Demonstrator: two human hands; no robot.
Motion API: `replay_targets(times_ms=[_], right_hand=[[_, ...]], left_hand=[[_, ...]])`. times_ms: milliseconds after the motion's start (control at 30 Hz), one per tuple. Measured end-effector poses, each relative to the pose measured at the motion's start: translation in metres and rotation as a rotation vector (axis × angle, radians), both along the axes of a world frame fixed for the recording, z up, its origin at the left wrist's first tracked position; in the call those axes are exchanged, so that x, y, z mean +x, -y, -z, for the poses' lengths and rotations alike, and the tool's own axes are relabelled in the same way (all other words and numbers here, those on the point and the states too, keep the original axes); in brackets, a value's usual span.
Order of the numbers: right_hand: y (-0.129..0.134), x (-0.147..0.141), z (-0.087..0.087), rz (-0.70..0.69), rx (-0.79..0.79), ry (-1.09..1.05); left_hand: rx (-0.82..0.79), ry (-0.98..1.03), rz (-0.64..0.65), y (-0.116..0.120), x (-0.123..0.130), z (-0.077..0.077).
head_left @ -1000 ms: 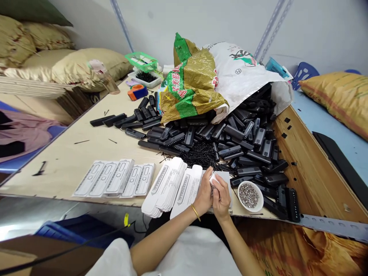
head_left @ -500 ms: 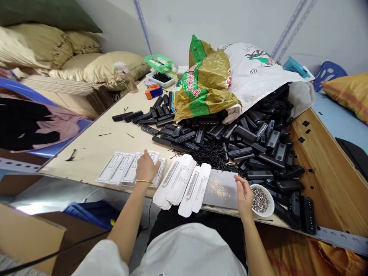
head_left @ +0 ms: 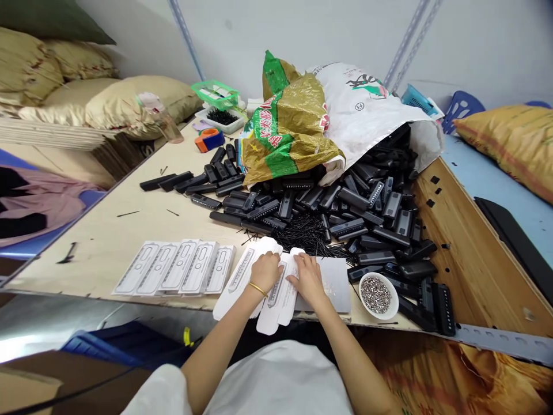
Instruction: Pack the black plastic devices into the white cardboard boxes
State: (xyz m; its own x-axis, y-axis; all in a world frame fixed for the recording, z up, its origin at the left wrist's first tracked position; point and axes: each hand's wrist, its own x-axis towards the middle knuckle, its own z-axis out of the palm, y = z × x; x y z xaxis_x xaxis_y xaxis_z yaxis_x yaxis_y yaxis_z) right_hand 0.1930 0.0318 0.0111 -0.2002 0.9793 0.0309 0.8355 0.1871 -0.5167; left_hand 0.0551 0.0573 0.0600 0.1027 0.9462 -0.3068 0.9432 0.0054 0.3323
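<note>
My left hand (head_left: 264,271) and my right hand (head_left: 306,276) both rest on a fanned stack of white die-cut cards (head_left: 242,276) at the table's near edge, fingers spread over the top cards. The left wrist wears a gold bangle. Just right of my right hand lies a grey sheet (head_left: 334,282), and beyond it a small white bowl of tiny metal pieces (head_left: 375,295). A row of flat white cards (head_left: 177,274) lies to the left of the stack. Whether either hand pinches a card I cannot tell.
A big heap of black plastic cases (head_left: 367,219) and thin black pins (head_left: 302,233) spills from a white sack (head_left: 367,109) and a gold-green bag (head_left: 289,127). Orange tape dispenser (head_left: 208,139) and green basket (head_left: 215,93) stand far left. Tan sacks (head_left: 121,104) sit left.
My left hand came back from the row of flat cards to the fanned stack. My right hand left the bowl's side and moved left onto the same stack.
</note>
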Motion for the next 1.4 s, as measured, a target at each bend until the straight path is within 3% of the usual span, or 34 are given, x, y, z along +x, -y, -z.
replay_targets(times_ms=[133, 333, 433, 600, 867, 1067, 1133, 1233, 1400], right_hand=[[0.006, 0.031, -0.002, 0.027, 0.074, -0.071], [0.039, 0.137, 0.011, 0.555, 0.319, -0.034], [0.050, 0.173, 0.027, 0.583, 0.296, 0.052], [0.054, 0.182, 0.042, 0.570, 0.256, 0.086], [0.055, 0.187, 0.029, 0.540, 0.299, -0.138], [0.062, 0.183, 0.020, 0.569, 0.294, -0.257], [0.063, 0.181, 0.019, 0.623, 0.264, -0.307], [0.060, 0.172, 0.015, 0.689, 0.222, -0.446], [0.050, 0.132, -0.001, 0.634, 0.111, -0.877]], left_hand=[[0.058, 0.033, 0.076, -0.021, 0.023, -0.003], [0.210, 0.148, 0.276, -0.075, 0.109, 0.003], [0.295, 0.137, 0.286, -0.091, 0.145, 0.009], [0.325, 0.145, 0.374, -0.110, 0.168, 0.016], [0.306, 0.326, 0.372, -0.107, 0.167, 0.014], [0.209, 0.613, 0.231, -0.073, 0.125, 0.016], [0.085, 0.910, 0.067, -0.054, 0.110, 0.022], [-0.201, 1.418, -0.303, -0.025, 0.095, 0.030], [-0.495, 1.677, -0.641, 0.008, 0.086, 0.022]])
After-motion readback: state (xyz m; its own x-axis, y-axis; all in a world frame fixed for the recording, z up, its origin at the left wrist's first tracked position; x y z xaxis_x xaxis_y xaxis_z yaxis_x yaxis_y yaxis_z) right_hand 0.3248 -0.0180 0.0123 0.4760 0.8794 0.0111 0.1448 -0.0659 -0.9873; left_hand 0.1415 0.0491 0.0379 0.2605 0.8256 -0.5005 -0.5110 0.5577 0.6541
